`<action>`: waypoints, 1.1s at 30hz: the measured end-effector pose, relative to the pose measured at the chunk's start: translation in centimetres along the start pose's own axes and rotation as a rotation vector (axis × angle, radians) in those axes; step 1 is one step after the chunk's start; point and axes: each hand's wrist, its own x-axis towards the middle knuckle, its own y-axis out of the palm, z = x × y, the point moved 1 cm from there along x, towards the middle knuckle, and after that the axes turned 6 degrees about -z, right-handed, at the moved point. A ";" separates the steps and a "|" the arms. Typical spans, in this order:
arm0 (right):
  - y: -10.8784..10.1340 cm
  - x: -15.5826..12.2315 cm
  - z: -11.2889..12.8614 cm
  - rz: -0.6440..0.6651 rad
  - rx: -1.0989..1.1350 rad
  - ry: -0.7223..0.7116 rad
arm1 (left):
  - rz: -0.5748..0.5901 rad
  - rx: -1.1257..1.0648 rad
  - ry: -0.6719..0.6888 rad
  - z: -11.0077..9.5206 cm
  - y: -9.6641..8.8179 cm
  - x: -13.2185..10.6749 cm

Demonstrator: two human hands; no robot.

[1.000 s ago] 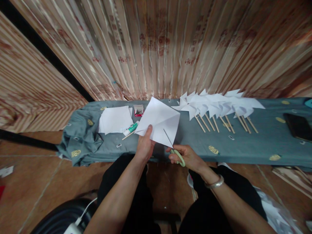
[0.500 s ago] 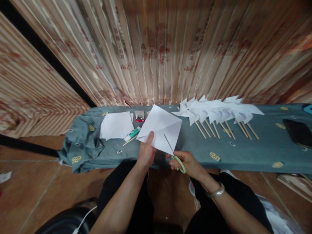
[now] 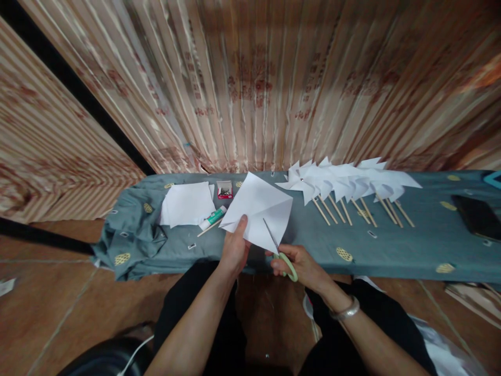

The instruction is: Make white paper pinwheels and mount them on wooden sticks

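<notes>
My left hand (image 3: 234,246) pinches the lower left edge of a creased white paper square (image 3: 258,208), holding it up over the bench edge. My right hand (image 3: 299,263) grips green-handled scissors (image 3: 282,257). Their blades point up and left into the paper's lower corner, along a crease. A row of finished white paper pinwheels (image 3: 348,177) on wooden sticks lies on the bench to the right.
The low bench is covered with a blue-grey cloth (image 3: 391,245). On it lie a stack of white paper (image 3: 188,203), a glue tube (image 3: 212,216), a small red box (image 3: 224,189) and a dark phone (image 3: 477,215). Striped curtains (image 3: 254,83) hang behind. The floor is brown tile.
Both hands and the paper keep the same pose. The scissor blades sit slightly further into the paper's corner. The view has shifted a little.
</notes>
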 end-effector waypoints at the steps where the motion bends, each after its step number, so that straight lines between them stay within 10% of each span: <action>1: 0.0 0.0 0.0 -0.003 -0.004 -0.003 | 0.000 0.000 -0.002 0.0 0.0 0.0; 33: 0.3 -0.1 0.8 -0.040 0.019 0.022 | 0.000 0.008 -0.014 0.0 0.1 -0.3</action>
